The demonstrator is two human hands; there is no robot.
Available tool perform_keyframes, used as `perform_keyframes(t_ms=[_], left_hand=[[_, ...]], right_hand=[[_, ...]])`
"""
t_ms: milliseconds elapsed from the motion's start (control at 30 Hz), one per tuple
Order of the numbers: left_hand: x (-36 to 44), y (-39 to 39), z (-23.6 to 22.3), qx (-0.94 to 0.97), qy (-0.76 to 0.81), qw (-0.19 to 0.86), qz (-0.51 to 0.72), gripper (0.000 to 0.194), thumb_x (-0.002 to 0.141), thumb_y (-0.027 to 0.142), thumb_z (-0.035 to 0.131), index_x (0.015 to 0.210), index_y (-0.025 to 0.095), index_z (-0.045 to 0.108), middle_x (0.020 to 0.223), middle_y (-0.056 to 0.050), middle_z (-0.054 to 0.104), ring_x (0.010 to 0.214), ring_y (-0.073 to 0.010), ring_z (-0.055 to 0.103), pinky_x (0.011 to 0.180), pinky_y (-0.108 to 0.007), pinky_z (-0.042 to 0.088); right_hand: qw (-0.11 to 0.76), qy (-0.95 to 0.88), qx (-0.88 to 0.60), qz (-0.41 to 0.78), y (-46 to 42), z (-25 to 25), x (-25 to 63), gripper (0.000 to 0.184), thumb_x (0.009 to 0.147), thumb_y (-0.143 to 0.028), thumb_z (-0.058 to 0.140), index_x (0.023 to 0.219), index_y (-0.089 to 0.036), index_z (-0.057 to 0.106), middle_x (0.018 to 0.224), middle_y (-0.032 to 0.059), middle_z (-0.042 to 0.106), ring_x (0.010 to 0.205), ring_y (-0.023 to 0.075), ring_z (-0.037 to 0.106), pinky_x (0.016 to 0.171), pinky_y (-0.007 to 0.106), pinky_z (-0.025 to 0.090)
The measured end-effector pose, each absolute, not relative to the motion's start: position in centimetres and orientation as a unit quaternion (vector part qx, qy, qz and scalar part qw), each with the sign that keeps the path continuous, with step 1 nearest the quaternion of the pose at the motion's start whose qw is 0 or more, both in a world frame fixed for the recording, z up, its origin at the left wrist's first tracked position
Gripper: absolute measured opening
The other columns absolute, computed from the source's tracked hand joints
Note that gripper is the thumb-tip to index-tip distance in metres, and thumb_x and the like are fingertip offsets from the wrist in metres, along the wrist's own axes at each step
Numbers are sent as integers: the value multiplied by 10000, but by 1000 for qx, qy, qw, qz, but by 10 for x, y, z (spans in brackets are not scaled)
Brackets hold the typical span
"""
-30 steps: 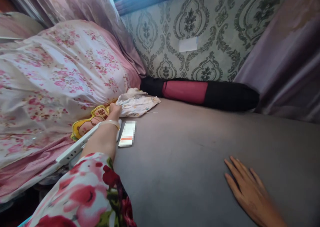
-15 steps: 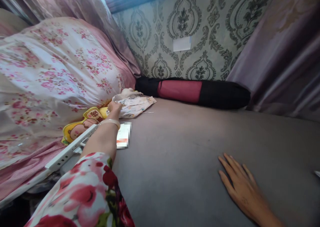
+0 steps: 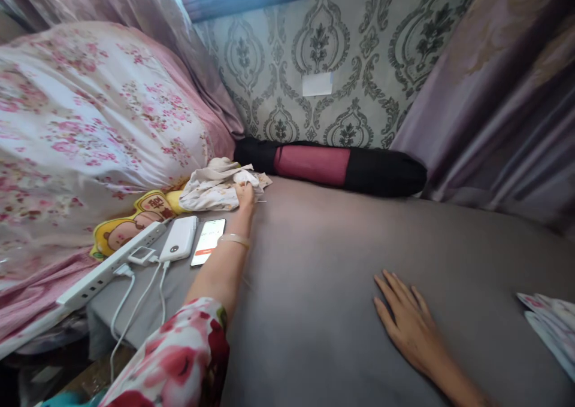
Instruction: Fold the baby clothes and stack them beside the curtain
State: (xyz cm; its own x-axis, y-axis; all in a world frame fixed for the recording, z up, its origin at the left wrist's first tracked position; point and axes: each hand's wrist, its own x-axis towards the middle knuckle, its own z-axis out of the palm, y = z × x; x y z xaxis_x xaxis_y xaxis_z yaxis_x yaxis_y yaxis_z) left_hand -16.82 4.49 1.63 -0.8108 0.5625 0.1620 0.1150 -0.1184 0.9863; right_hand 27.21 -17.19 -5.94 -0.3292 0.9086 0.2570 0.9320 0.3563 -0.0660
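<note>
Grip: the left hand (image 3: 245, 193) had its fingers curled in on the patterned cloth (image 3: 209, 187), seemingly with no gap left, a white bunch of fabric rising just beyond the fingertips; how firmly it pinched was too small to tell.
Right hand (image 3: 406, 320): palm down and holding nothing, fingers a little spread on the grey surface (image 3: 314, 275), probably propping the body while the other arm stretched forward.
Cloth's place: rumpled at the far left of that surface, between the yellow cushion (image 3: 119, 234) and the black-and-red roll (image 3: 312, 166).
Phone (image 3: 209, 242): screen up, close beside the left forearm, so a low sweep there could have nudged it.
Power bank (image 3: 178, 239): between the phone and the power strip (image 3: 112, 264), likely kept there to suit the white cables (image 3: 160, 286).
Edges: the strip ran along the left edge, cables drooping near it; the roll bounded the wall side; folded printed sheets (image 3: 550, 320) sat at far right.
Room: a broad flat stretch lay between the hands, leaving rightward movement freer than leftward.
</note>
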Motion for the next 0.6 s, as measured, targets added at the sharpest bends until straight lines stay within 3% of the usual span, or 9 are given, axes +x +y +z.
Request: perform_keyframes(t_ms=[300, 433, 600], left_hand=[[-50, 14, -1, 232, 488, 442, 716, 105, 774, 255, 498, 822, 182, 557, 761, -31, 635, 840, -134, 644, 725, -223, 513], [-11, -11, 3, 237, 420, 554, 679, 103, 773, 239, 471, 783, 177, 552, 761, -42, 651, 803, -148, 647, 770, -278, 530], [17, -34, 16, 267, 379, 634, 619, 116, 767, 250, 502, 766, 160, 576, 744, -39, 651, 763, -161, 644, 765, -299, 528]], right_hand=[[127, -817, -561, -47, -173, -56, 271, 539, 976, -427, 288, 1395, -153, 488, 1483, 116, 419, 1378, 278, 359, 1133, 527, 272], [131, -820, -557, -12, -161, -39, 270, 487, 955, -409, 356, 1296, -146, 584, 1372, 137, 537, 1264, 293, 490, 1056, 470, 394], [180, -802, -555, 130, -115, 3, 248, 396, 960, -334, 340, 1105, -185, 677, 1125, 100, 692, 1063, 253, 633, 950, 420, 480]])
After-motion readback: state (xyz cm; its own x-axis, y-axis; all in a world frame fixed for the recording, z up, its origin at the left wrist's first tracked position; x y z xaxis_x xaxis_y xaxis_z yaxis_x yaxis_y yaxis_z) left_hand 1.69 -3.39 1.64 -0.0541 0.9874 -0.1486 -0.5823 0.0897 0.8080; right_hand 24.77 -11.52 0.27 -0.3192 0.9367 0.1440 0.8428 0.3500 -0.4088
